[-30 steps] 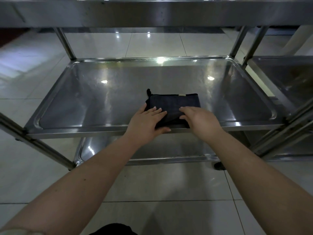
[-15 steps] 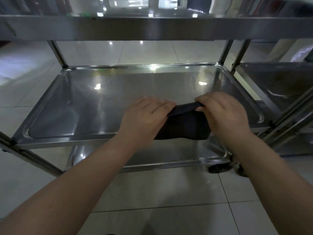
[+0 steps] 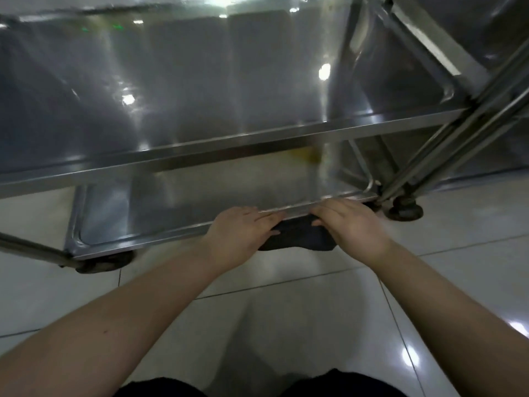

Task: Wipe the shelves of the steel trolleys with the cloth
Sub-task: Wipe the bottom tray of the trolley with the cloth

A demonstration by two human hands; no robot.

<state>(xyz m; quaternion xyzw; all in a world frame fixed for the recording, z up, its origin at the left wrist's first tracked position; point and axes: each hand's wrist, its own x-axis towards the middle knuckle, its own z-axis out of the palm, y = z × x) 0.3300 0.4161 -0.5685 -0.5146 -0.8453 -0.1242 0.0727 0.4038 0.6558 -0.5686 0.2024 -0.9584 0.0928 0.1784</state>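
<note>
Both hands have dropped from the middle shelf [image 3: 200, 90], where they pinched the cloth half a second ago, to the front rim of the lowest shelf [image 3: 177, 204], and the view has tipped downward with them.

One dark cloth [image 3: 297, 240] sits at lower centre of the frame, bunched against the outside of that front rim and sagging a little below it, over the floor [image 3: 286, 310]. The left hand [image 3: 240, 233] holds its left end: the fingers [image 3: 269, 216] lie along the top of the rim and the thumb presses the cloth from below. The right hand [image 3: 352, 227] grips the right end, with its fingers curled down over the top edge of the cloth at the rim. The hands are close together, with only a short bare stretch of cloth between them.

Two shelves of the near trolley [image 3: 229, 144] show, the middle one filling the upper half of the frame and the lowest one beneath it. Two castors are in view, one [image 3: 403, 209] at centre right just beyond the right hand and one [image 3: 104, 263] at lower left. A second trolley [image 3: 423, 27] stands at the upper right, its posts close beside those of the first. Two forearms cross pale glossy floor tiles, and dark clothing edges the bottom of the frame.
</note>
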